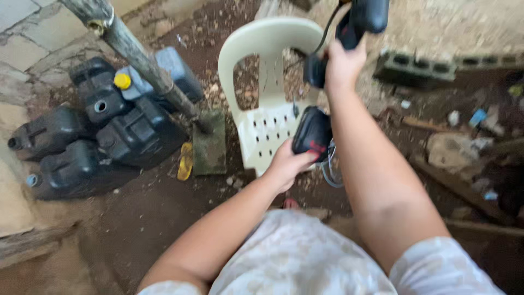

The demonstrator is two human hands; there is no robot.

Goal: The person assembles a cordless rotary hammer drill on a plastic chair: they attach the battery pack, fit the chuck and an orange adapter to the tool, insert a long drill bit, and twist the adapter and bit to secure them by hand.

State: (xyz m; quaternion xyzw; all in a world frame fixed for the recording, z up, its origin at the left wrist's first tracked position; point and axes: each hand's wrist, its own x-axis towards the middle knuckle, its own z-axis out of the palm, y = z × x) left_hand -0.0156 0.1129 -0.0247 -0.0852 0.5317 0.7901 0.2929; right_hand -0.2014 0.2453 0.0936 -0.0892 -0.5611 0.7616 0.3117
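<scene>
Nearest the camera, a pale patterned garment (297, 257) is seen at the bottom edge, with both bare forearms reaching out from it over the ground. The floor (142, 218) beneath is packed dark earth, strewn with small stones and scraps, and paler stone slabs (33, 33) are seen at the upper left.

The left hand (286, 164) is extended forward and low, its fingers closed around the lower end of a black device with red markings (312, 133), which is held just above the front edge of a chair seat. The right hand (343, 65) is raised higher and farther out, the arm stretched nearly straight, and it is clenched around a black tool handle (360, 19) that runs up past the top edge of the view. A dark cord (326, 30) is seen hanging beside that tool, and thin wires (330, 172) dangle under the lower device.

Below both hands stands a cream plastic chair (262, 82), with a perforated seat and an open curved back. To its left, a weathered wooden post (142, 60) leans down onto a flat slab (210, 145), with a yellow object (185, 161) lying beside it. Farther left, a cluster of black and blue-grey jerrycans (103, 131) is lying on the earth, one with a yellow cap (122, 81). At the upper right, a hollow concrete block (415, 68) is set among rubble.
</scene>
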